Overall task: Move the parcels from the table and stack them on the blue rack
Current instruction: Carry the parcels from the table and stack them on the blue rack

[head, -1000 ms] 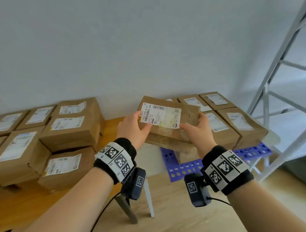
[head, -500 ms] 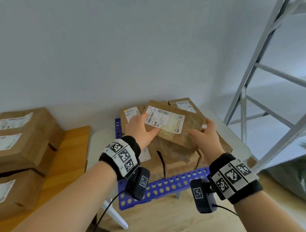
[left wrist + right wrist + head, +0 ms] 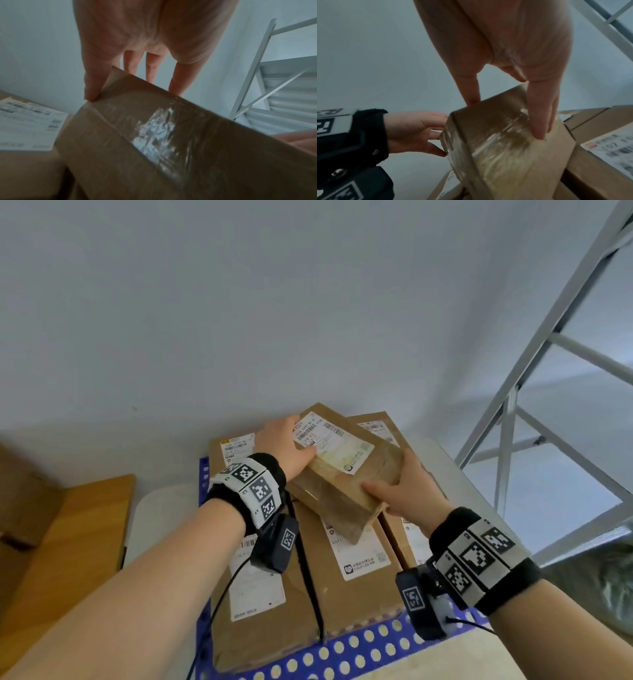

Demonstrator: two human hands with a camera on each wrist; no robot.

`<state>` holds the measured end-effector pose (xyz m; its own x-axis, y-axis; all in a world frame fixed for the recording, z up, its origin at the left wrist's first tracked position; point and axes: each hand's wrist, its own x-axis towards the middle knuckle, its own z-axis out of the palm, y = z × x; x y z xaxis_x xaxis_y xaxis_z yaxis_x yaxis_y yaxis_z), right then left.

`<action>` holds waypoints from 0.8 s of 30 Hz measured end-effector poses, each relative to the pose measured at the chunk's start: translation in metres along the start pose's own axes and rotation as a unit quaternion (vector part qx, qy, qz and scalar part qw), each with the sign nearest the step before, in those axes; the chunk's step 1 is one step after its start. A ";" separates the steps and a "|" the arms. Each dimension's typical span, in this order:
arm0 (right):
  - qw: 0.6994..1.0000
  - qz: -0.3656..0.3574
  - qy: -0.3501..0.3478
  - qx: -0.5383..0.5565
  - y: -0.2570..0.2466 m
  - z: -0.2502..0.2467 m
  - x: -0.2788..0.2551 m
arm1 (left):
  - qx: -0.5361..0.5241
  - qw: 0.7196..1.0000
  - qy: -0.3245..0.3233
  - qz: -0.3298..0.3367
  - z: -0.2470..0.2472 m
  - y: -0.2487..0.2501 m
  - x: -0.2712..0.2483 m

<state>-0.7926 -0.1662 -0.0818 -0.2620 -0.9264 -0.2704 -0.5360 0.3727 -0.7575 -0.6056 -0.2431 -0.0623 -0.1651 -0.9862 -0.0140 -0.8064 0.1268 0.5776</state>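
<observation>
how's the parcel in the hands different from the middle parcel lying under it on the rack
The held parcel is tilted and skewed; the middle parcel lies flat and straight on the blue rack. Both hands, left hand and right hand, grip the held one; nothing grips the middle one. Both are brown cardboard with white labels.

We hold a tilted parcel point(image 3: 346, 470) with our left hand point(image 3: 286, 446) and right hand point(image 3: 407, 487), above boxes point(image 3: 356, 577) on the blue rack point(image 3: 346, 652).

tilted brown parcel point(image 3: 346, 470) above parcels on blue rack point(image 3: 342, 648)
</observation>
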 end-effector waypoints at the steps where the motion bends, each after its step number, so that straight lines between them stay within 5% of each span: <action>1: 1.000 -0.004 -0.008 -0.018 -0.001 -0.003 0.002 | 0.006 1.000 0.003 -0.006 0.003 -0.003 0.002; 7: 0.985 -0.028 -0.044 -0.163 -0.003 -0.027 0.035 | -0.032 0.995 0.039 -0.089 0.022 -0.034 -0.004; 13: 0.985 -0.044 -0.154 -0.065 -0.004 -0.035 0.065 | -0.088 0.982 -0.061 -0.154 0.046 -0.004 -0.041; 16: 0.982 -0.056 -0.180 -0.032 -0.002 -0.040 0.067 | -0.084 0.978 -0.048 -0.183 0.059 0.016 -0.045; 24: 0.989 -0.054 -0.116 0.071 0.009 -0.075 0.081 | -0.137 0.986 -0.006 -0.096 0.066 0.073 -0.011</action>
<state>-0.8789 -0.2340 -0.0654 -0.0098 -0.9540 -0.2997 -0.4290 0.2747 -0.8605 -0.7003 -0.2158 -0.0735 -0.0330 -0.9876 -0.1537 -0.6401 -0.0972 0.7621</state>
